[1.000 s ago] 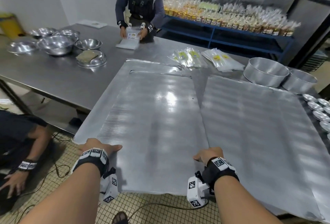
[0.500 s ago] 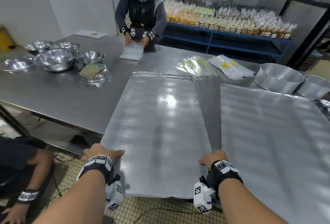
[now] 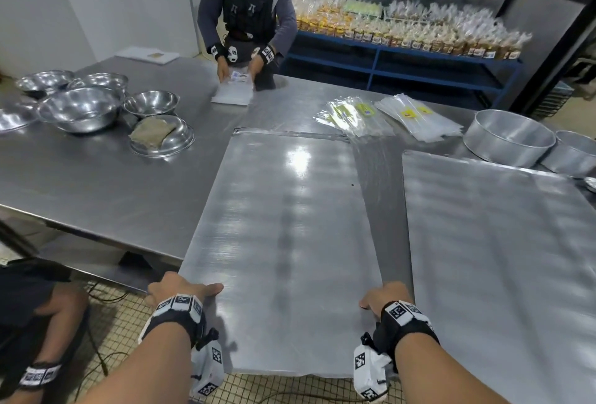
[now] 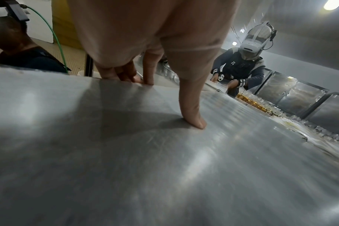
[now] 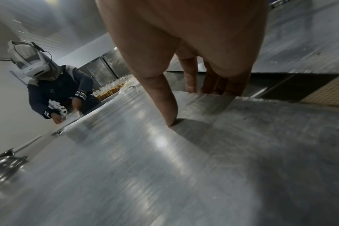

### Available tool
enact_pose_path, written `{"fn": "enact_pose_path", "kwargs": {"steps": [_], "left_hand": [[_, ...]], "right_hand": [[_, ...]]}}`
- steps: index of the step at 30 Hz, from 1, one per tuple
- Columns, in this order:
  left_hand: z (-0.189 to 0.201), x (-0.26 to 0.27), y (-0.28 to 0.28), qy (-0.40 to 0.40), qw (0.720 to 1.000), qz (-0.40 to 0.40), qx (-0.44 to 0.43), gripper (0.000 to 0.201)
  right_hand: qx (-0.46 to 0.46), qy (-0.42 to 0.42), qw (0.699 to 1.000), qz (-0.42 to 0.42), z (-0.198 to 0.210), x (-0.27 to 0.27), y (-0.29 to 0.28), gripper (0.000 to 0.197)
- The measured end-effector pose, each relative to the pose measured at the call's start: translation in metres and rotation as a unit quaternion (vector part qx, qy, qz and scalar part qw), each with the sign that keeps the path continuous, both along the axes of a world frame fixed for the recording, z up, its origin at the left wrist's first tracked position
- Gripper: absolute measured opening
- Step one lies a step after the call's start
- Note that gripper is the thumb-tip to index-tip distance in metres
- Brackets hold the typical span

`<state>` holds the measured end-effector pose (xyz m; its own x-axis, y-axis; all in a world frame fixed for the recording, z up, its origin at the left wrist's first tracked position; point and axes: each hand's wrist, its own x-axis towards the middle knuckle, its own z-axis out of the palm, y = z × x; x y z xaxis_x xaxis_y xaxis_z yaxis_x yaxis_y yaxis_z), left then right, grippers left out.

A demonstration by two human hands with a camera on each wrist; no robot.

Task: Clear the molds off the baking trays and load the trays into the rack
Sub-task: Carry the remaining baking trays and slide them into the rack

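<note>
The bare baking tray (image 3: 283, 242), gripped at its long edges by the left hand (image 3: 174, 290) and right hand (image 3: 383, 297), has been drawn further past the tabletop's (image 3: 96, 178) near edge, so rack loading is judged next.

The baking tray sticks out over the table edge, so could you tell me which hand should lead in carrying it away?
Probably neither: the left hand and right hand grip opposite sides of the baking tray, thumbs on top.
</note>
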<state>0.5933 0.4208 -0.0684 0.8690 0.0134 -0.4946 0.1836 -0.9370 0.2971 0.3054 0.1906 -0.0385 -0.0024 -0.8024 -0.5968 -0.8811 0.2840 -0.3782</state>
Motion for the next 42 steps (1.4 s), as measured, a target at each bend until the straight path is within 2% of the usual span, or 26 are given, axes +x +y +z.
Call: {"fn": "enact_pose_path", "kwargs": {"steps": [8,11,16,18,21,23,26,28,31,36,40,42], "left_hand": [[-0.011,0.013,-0.012,0.051,0.997,0.052,0.028,0.110],[-0.028,0.024,-0.012,0.056,0.996,0.063,0.016,0.113],[-0.033,0.026,-0.009,0.063,0.997,0.051,0.016,0.119],[-0.038,0.027,-0.010,0.060,0.997,0.048,0.018,0.122],[-0.042,0.027,-0.012,0.052,0.998,0.042,0.010,0.127],[-0.035,0.020,-0.010,0.045,0.998,0.034,0.015,0.129],[0.002,-0.003,-0.009,0.039,0.999,0.034,0.003,0.119],[0.013,-0.010,-0.008,0.047,0.998,0.038,-0.035,0.107],[0.010,-0.009,-0.005,0.058,0.994,0.044,-0.079,0.101],[0.014,-0.010,0.001,0.055,0.995,0.037,-0.070,0.101],[0.017,-0.013,0.014,0.070,0.996,0.029,-0.052,0.102],[0.017,-0.013,0.022,0.063,0.997,0.023,-0.049,0.100]], "right_hand": [[0.001,-0.054,0.999,-0.004,0.008,0.003,-0.002,0.009],[0.000,-0.061,0.998,-0.015,0.007,0.006,-0.001,0.015],[-0.001,-0.063,0.998,-0.024,0.008,0.007,0.000,0.015],[0.002,-0.057,0.998,-0.027,0.004,0.010,-0.001,0.022],[-0.016,0.009,0.999,-0.042,-0.001,0.014,0.002,0.050],[-0.023,0.050,0.997,-0.049,-0.001,0.013,0.006,0.062],[-0.015,0.066,0.997,-0.042,-0.004,0.013,0.006,0.068],[-0.006,0.050,0.998,-0.039,-0.010,0.015,0.004,0.069],[-0.018,0.038,0.998,-0.043,-0.020,0.016,0.001,0.068],[-0.015,0.036,0.998,-0.057,-0.004,0.014,0.014,0.053],[0.003,0.042,0.998,-0.055,-0.016,0.012,0.025,0.055],[-0.004,0.049,0.998,-0.049,-0.041,0.012,0.021,0.062]]}}
